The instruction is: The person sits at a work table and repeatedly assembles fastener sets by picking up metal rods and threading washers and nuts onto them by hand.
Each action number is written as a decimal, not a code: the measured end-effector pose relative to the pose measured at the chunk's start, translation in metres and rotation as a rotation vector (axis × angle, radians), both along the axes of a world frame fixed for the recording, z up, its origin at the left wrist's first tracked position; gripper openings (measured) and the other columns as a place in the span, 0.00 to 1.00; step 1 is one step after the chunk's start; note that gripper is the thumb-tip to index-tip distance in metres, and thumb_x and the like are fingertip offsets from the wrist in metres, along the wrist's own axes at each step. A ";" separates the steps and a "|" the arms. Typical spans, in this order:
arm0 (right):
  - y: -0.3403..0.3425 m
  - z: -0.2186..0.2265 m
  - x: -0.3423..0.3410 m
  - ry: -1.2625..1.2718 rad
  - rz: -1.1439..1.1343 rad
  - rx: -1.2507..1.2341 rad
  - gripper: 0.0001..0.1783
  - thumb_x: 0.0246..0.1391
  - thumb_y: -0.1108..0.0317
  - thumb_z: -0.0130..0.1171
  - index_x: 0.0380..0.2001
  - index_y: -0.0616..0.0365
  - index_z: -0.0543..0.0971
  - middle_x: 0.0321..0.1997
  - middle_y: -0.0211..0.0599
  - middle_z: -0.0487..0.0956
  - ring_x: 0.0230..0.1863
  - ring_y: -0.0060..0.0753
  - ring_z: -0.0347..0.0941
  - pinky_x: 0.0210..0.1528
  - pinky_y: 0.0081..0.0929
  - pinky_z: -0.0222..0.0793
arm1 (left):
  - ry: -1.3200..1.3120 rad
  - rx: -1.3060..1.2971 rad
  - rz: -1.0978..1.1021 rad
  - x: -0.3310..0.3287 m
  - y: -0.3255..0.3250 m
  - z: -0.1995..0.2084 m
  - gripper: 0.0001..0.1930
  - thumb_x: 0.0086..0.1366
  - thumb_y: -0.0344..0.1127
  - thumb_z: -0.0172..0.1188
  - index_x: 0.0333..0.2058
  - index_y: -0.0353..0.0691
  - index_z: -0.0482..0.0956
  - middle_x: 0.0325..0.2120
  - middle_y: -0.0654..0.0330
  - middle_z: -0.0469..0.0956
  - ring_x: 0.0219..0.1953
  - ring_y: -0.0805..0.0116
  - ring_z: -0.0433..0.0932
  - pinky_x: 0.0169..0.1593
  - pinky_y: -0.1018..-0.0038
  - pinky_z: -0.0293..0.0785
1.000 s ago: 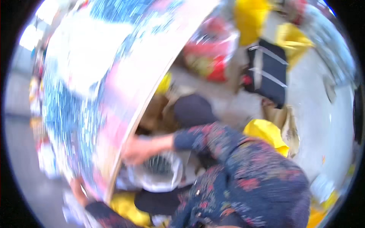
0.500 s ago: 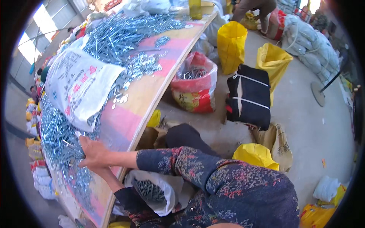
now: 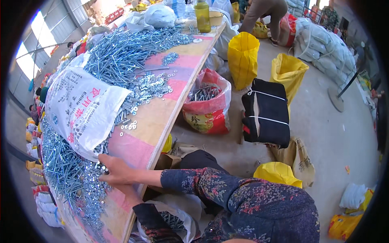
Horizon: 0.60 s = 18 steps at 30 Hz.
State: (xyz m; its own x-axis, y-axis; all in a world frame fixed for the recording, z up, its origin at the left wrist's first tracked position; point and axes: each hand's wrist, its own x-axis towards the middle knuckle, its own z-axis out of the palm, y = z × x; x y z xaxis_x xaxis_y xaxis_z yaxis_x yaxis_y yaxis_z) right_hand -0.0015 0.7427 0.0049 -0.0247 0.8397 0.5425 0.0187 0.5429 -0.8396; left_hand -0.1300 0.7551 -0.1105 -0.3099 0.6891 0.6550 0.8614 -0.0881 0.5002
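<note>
My right hand (image 3: 115, 170) reaches over the near part of the tabletop, fingers bent together beside a pile of small nuts (image 3: 94, 184). Small dark metal ends show at its fingertips, too small to name. Beneath it, my left hand (image 3: 123, 189) is mostly hidden, with only the wrist side showing. Long silver bolts (image 3: 60, 156) lie heaped left of both hands. A white woven sack (image 3: 85, 107) with printing drapes over the heap, its lower corner close to my right fingertips.
The table's wooden edge (image 3: 172, 118) runs diagonally beside me. Below my arms stands an open white sack (image 3: 188, 220) of bolts. A red-and-white sack (image 3: 208, 115), yellow sacks (image 3: 243, 60) and a black bundle (image 3: 265, 113) stand on the floor. Another person (image 3: 263, 16) bends far off.
Both hands have moved right and slightly down, away from the bolts toward the nuts. The bolts that stuck out of my hand earlier no longer show there. The view has shifted a little.
</note>
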 end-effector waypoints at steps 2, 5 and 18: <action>-0.014 0.037 0.011 0.101 -0.033 0.134 0.20 0.46 0.66 0.58 0.43 0.61 0.69 0.38 0.53 0.74 0.42 0.58 0.71 0.42 0.44 0.67 | -0.007 -0.014 0.013 -0.004 -0.006 0.000 0.14 0.60 0.31 0.57 0.43 0.29 0.73 0.33 0.54 0.77 0.30 0.68 0.75 0.32 0.72 0.72; -0.006 0.029 0.000 0.052 -0.019 0.255 0.12 0.50 0.65 0.57 0.34 0.62 0.71 0.32 0.48 0.73 0.37 0.54 0.72 0.39 0.43 0.67 | -0.016 -0.036 0.009 -0.002 -0.014 0.006 0.13 0.60 0.31 0.58 0.42 0.30 0.73 0.33 0.55 0.77 0.30 0.68 0.75 0.32 0.72 0.72; -0.002 0.000 -0.009 -0.038 -0.143 0.453 0.16 0.49 0.60 0.58 0.19 0.58 0.67 0.23 0.40 0.68 0.28 0.46 0.70 0.30 0.43 0.64 | -0.083 -0.111 -0.015 0.004 -0.040 0.011 0.12 0.59 0.32 0.59 0.40 0.33 0.75 0.30 0.57 0.77 0.30 0.68 0.76 0.33 0.71 0.73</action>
State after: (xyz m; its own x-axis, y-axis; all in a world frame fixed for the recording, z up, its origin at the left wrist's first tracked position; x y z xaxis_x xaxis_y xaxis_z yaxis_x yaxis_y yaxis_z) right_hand -0.0104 0.7409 0.0049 0.0470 0.5152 0.8558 0.1457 0.8441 -0.5161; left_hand -0.1258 0.7155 -0.0998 -0.3492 0.7606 0.5473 0.8155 -0.0411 0.5774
